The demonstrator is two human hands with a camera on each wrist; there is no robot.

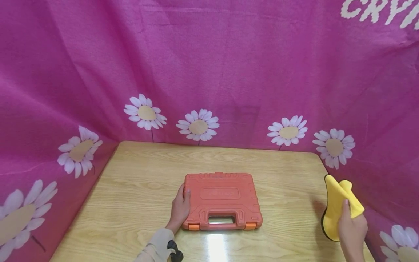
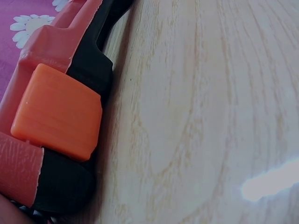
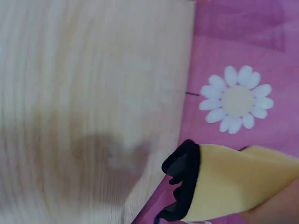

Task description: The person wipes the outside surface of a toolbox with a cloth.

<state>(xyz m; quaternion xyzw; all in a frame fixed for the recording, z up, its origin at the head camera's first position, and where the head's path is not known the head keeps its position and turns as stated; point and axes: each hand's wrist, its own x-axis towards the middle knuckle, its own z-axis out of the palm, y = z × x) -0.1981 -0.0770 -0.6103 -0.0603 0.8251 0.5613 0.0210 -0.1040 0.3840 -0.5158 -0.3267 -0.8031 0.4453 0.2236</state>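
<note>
A red plastic tool case [image 1: 226, 202] with two orange latches lies closed on the wooden table, its handle toward me. My left hand [image 1: 180, 209] holds the case's left side, the thumb at its top edge; the other fingers are partly hidden. In the left wrist view, one orange latch [image 2: 58, 112] and the case's black lower half show up close. Off to the right, my right hand [image 1: 352, 229] grips a folded yellow cloth [image 1: 334, 207] with a black edge, raised above the table's right side. The right wrist view shows the same cloth [image 3: 238, 179], its dark border hanging loose.
The wooden table [image 1: 140, 174] ends at a pink fabric backdrop [image 1: 209, 72] with white daisies at the back and both sides. Light glares off the tabletop just in front of the case. The cloth casts a shadow near the right edge.
</note>
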